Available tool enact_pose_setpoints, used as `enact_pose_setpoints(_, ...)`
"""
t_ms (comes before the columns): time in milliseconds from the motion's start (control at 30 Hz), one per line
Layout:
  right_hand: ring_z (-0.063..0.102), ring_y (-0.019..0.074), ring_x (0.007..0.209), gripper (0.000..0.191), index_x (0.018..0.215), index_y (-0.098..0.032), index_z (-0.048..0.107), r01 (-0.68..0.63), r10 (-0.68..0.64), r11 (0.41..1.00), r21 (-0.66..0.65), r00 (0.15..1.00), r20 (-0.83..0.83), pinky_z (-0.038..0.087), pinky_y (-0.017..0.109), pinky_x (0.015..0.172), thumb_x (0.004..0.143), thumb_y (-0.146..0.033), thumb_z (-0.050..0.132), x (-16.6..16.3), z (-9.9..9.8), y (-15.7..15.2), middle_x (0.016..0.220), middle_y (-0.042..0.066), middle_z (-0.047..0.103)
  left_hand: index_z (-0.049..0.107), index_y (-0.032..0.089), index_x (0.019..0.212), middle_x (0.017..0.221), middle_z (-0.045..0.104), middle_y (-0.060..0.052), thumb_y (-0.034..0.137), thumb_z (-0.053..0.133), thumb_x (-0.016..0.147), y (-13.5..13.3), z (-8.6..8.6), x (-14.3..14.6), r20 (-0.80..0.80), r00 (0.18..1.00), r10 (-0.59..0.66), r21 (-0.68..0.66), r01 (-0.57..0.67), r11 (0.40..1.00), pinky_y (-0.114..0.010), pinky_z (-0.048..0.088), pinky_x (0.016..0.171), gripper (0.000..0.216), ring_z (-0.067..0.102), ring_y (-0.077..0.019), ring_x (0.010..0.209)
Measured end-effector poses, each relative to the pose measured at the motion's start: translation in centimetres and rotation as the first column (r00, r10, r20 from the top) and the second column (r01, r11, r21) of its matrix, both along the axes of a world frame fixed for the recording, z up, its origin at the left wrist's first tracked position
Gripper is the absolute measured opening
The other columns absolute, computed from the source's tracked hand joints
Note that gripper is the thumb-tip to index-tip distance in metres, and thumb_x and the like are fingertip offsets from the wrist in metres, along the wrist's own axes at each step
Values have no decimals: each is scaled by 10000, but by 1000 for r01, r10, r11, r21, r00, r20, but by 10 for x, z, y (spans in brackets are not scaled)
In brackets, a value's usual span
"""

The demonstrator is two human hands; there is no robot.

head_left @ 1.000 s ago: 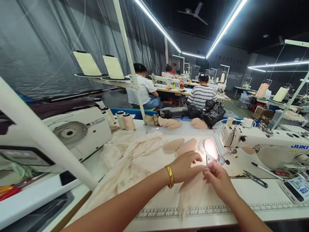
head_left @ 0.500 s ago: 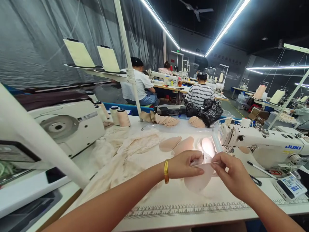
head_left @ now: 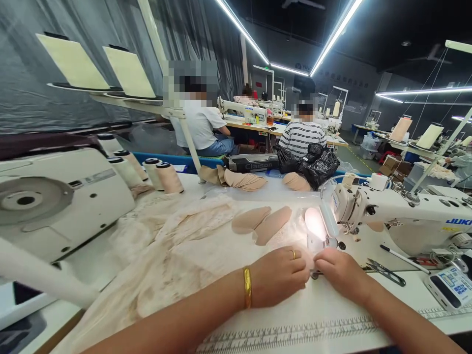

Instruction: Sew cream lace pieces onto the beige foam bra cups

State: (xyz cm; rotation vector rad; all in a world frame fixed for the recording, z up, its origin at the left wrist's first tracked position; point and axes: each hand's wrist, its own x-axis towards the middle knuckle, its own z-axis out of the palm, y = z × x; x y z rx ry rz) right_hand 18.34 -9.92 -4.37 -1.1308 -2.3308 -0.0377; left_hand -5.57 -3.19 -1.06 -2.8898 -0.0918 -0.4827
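My left hand [head_left: 280, 276], with a gold bangle and a ring, lies on the white table [head_left: 332, 314] with its fingers curled. My right hand [head_left: 341, 272] is right beside it, fingers also curled. Both press down in front of the needle of the white sewing machine [head_left: 405, 216], under its bright lamp [head_left: 315, 223]. The pale fabric piece they hold is almost wholly hidden beneath them. Two beige padded cups [head_left: 261, 223] lie just beyond my left hand.
Cream lace fabric [head_left: 177, 246] is heaped at the left. Thread cones [head_left: 164, 177] and another machine [head_left: 55, 196] stand further left. Snips [head_left: 387, 272] and a control panel [head_left: 452, 285] lie at the right. A black bag [head_left: 317, 167] sits behind. Two people [head_left: 201, 128] [head_left: 302, 137] work beyond.
Both hands have come down from holding the pale piece in the air to pressing it flat on the table at the needle. The view has shifted left and closer.
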Motion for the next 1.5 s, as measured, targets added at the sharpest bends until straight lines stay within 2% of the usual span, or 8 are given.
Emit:
enact_pose_setpoints(100,629,191,860,279,989,-248,703,-44,45,997,-61,999,14,473,281,711,980,-102,466,16,5,6,984,34,730,554,200,876,853,649,-24,39,669,780,8,3,21,-39,998,57,-2,-58,998,-361,434,679,220,577,-214,757)
enact_pose_setpoints(167,649,210,975,324,1044,-262,708,-74,75,994,-85,997,13,505,311,787,995,-93,436,26,7,9,1104,49,746,526,202,789,794,618,-27,69,711,735,15,0,32,-93,987,129,-26,-132,991,-348,385,579,234,552,-212,669)
enact_pose_setpoints(267,621,237,1109,403,1163,-284,693,-90,92,993,-80,996,14,516,370,880,990,-58,407,35,8,9,1237,63,726,485,203,714,740,568,-28,143,691,816,19,-10,36,-58,988,146,-53,-149,987,-332,342,539,237,515,-197,611)
enact_pose_setpoints(400,575,225,960,445,1227,-305,678,-30,32,999,-38,997,70,496,358,807,959,-33,450,37,11,0,1101,70,711,511,191,735,789,570,-45,121,545,933,12,-17,32,94,988,126,-120,-114,986,-333,405,628,212,525,-203,701)
enact_pose_setpoints(533,526,203,851,392,1190,-291,689,-55,61,996,-65,995,84,452,324,732,967,-43,484,34,17,-7,929,50,666,531,179,772,855,601,-57,108,482,966,9,-15,30,127,988,92,-220,-62,974,-325,442,698,212,538,-202,770)
enact_pose_setpoints(900,527,199,825,313,1160,-285,708,-84,90,990,-114,995,49,429,319,691,1013,-112,494,33,24,-12,899,50,656,602,195,890,813,550,-54,187,425,994,14,-38,37,185,978,99,-254,-50,966,-347,413,655,206,483,-212,709)
enact_pose_setpoints(1233,523,206,838,345,1164,-256,687,-70,76,980,-184,997,29,432,324,697,974,-64,473,34,23,-11,915,52,649,596,188,820,779,543,-49,174,409,984,16,-38,41,225,972,74,-227,-22,974,-338,389,634,249,438,-198,675)
enact_pose_setpoints(1500,492,218,808,325,1146,-236,657,17,-12,986,-168,1000,27,420,327,687,947,-52,477,33,17,-8,857,43,601,647,178,969,984,676,-83,174,429,983,20,-40,44,211,976,44,-268,14,963,-376,439,718,218,561,-217,778)
